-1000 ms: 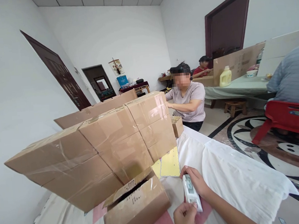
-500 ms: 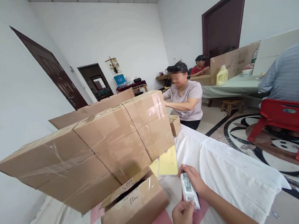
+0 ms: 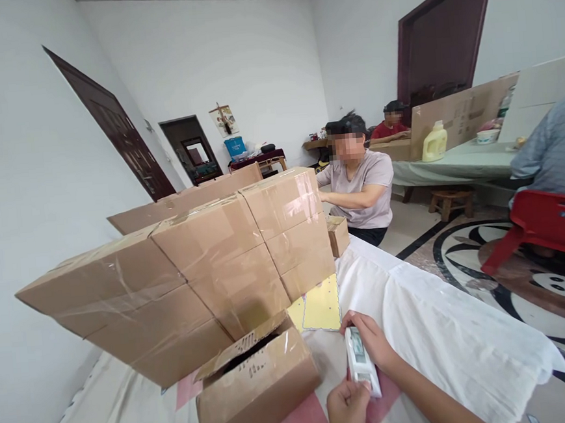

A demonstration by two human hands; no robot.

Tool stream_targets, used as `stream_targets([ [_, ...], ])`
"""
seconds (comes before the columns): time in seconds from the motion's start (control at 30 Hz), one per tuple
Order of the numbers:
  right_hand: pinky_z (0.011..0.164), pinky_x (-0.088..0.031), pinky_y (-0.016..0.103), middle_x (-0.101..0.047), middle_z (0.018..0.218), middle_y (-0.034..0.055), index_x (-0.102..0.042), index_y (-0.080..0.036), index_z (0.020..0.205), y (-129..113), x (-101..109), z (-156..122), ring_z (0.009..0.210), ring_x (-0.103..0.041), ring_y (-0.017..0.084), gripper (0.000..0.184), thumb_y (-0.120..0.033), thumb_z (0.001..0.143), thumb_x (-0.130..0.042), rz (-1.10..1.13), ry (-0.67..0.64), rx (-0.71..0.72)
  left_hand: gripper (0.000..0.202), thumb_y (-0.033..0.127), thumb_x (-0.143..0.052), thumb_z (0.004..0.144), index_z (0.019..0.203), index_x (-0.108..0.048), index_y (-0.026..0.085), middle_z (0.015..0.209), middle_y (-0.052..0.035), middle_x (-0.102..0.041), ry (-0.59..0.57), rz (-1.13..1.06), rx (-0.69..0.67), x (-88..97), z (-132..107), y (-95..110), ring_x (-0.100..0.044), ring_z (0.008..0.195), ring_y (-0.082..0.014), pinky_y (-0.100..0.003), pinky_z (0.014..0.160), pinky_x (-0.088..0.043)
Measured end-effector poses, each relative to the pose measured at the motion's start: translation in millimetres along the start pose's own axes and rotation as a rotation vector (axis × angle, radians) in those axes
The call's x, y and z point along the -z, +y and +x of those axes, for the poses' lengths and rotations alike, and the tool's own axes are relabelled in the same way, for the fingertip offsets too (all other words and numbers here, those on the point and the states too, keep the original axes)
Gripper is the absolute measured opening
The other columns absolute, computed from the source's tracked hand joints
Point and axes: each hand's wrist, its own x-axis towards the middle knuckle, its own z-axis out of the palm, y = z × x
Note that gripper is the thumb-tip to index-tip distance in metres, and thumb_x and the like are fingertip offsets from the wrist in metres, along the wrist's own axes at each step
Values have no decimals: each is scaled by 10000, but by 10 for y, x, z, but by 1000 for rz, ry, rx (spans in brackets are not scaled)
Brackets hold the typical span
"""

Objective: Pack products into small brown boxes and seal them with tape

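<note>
A white remote control [image 3: 355, 362] with a grey-green screen at its far end lies under both my hands, over the cloth. My right hand [image 3: 370, 343] is curled around the far end and right side, fingertips over the top edge. At the near end my left hand [image 3: 347, 407] is closed, its thumb pressed on the lower face; its other fingers are bent and partly hidden. To the left sits a cardboard box [image 3: 265, 395] with its flap partly lifted. Just beyond the remote lie yellow sheets [image 3: 322, 305] with scalloped edges.
Stacked, taped cardboard boxes [image 3: 213, 262] form a wall across the table. A small open box [image 3: 338, 235] stands at their right end, near a seated person [image 3: 361, 186]. White cloth [image 3: 419, 331] covers the table. Rightward are a red chair [image 3: 552, 229] and a wooden stool [image 3: 451, 203].
The whole view has shifted slightly, so things appear a little farther right. Both hands keep their hold on the remote control, with hardly any movement.
</note>
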Motion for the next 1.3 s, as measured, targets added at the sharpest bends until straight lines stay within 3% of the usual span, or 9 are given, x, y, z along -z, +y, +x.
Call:
stream_targets([
  [0.3, 670, -392, 309, -592, 709, 21, -656, -197, 724, -12, 3, -18, 697, -526, 194, 548, -578, 996, -372, 14, -1, -17, 616, 722, -825, 485, 427, -551, 174, 471, 2, -448, -16, 39, -69, 10, -7, 13, -377, 537, -126, -284, 589, -320],
  [0.5, 674, -401, 316, -613, 714, 31, -658, -196, 722, -32, 5, -8, 690, -529, 200, 554, -595, 982, -375, 6, -4, -9, 598, 728, -812, 491, 453, -584, 176, 488, -4, -487, -33, 52, -75, 11, -28, 54, -400, 537, -134, -299, 607, -347],
  [0.93, 670, -405, 316, -619, 723, 29, -654, -192, 725, 22, 2, 0, 697, -541, 198, 488, -539, 973, -416, 75, -9, 24, 612, 743, -794, 525, 495, -641, 151, 505, -25, -549, -32, 53, -152, 48, 122, -193, -446, 546, -144, -294, 601, -361],
  [1.3, 658, -387, 310, -589, 693, 20, -630, -192, 707, 60, 20, 28, 677, -522, 190, 529, -592, 967, -401, 61, -23, 27, 523, 667, -825, 500, 506, -686, 163, 504, -34, -590, -16, 31, -149, 12, 80, -111, -494, 542, -166, -316, 620, -412],
])
